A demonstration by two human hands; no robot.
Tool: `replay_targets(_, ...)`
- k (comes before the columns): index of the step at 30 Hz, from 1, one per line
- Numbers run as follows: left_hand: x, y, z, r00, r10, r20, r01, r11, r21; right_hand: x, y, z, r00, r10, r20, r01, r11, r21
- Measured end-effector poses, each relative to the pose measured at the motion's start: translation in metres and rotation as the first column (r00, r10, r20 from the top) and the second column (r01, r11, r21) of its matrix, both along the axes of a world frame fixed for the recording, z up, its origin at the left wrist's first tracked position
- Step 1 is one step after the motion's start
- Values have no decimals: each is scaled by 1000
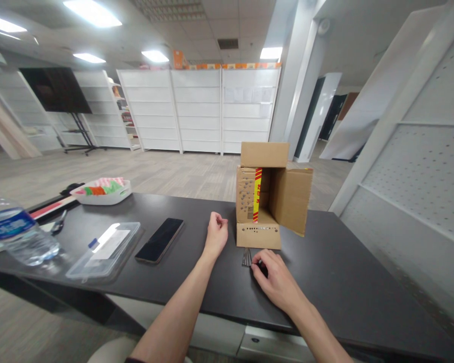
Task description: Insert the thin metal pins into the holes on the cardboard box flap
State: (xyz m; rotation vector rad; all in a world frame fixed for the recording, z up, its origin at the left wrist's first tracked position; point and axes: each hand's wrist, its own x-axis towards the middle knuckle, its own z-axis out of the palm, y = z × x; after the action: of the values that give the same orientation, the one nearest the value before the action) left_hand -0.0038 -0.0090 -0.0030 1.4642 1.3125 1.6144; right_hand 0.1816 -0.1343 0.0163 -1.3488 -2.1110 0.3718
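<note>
An open cardboard box (271,217) lies on its side with its opening toward me. Its left flap (245,194) bears several grey round spots, and its lower flap (258,239) a row of dark holes or dots. Thin metal pins, like nails or screws (246,257), lie side by side in front of the lower flap. My right hand (274,280) rests by them, fingers curled, thumb and fingertips close together at the rightmost pins. Left of the box, my left hand (216,236) is closed above the table; whatever its fingers may hold is hidden.
A smartphone (160,240) and a clear plastic case (105,252) lie on the dark table (333,267) to the left. Farther left are a water bottle (17,229) and a white basket (102,197) with colourful packets. A perforated panel (427,166) stands at the right.
</note>
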Motion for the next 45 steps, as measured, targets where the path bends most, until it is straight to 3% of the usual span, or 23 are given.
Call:
replay_targets(13, 0, 4, -3, 1000, 0, 11, 0, 1000, 7, -1, 0, 2, 1000, -25, 2, 25, 999, -31)
replay_targets(33, 0, 6, -7, 1000, 0, 6, 0, 1000, 5, 0, 3, 0, 998, -51, -29, 52, 998, 36)
replay_targets(45, 1, 2, 0, 1000, -2, 5, 2, 1000, 4, 5, 14, -2, 989, -96, -114, 108, 989, 103)
